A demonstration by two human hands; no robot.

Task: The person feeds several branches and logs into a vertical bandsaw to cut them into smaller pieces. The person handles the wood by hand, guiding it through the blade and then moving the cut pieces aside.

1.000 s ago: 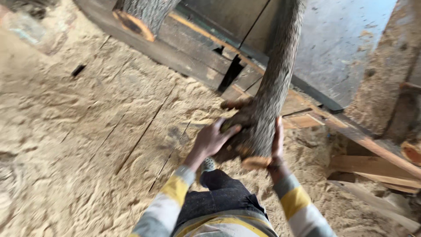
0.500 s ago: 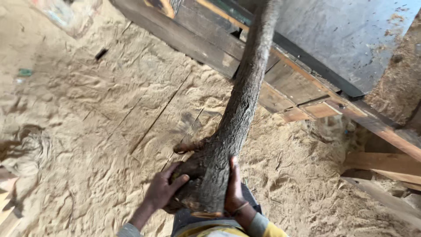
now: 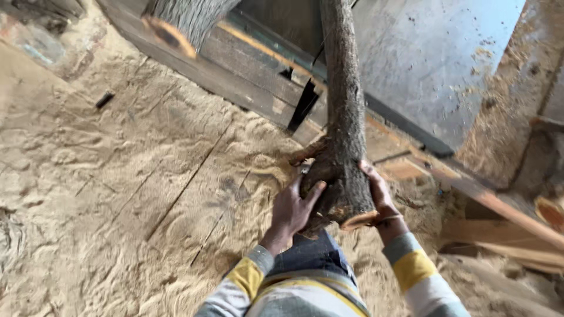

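The log (image 3: 342, 117) swung from leaning right to standing nearly straight up the view. Its cut butt end rose from the bottom edge. The left hand (image 3: 294, 208) and right hand (image 3: 379, 196) shifted up with it, sleeves back in sight.

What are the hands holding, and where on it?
Both hold the log at its thick, knobby near end: the left hand cups the left side, the right hand presses the right side beside the splintered cut.

sleeves (image 3: 411, 267): grey, yellow bands | trousers (image 3: 311, 255): dark denim
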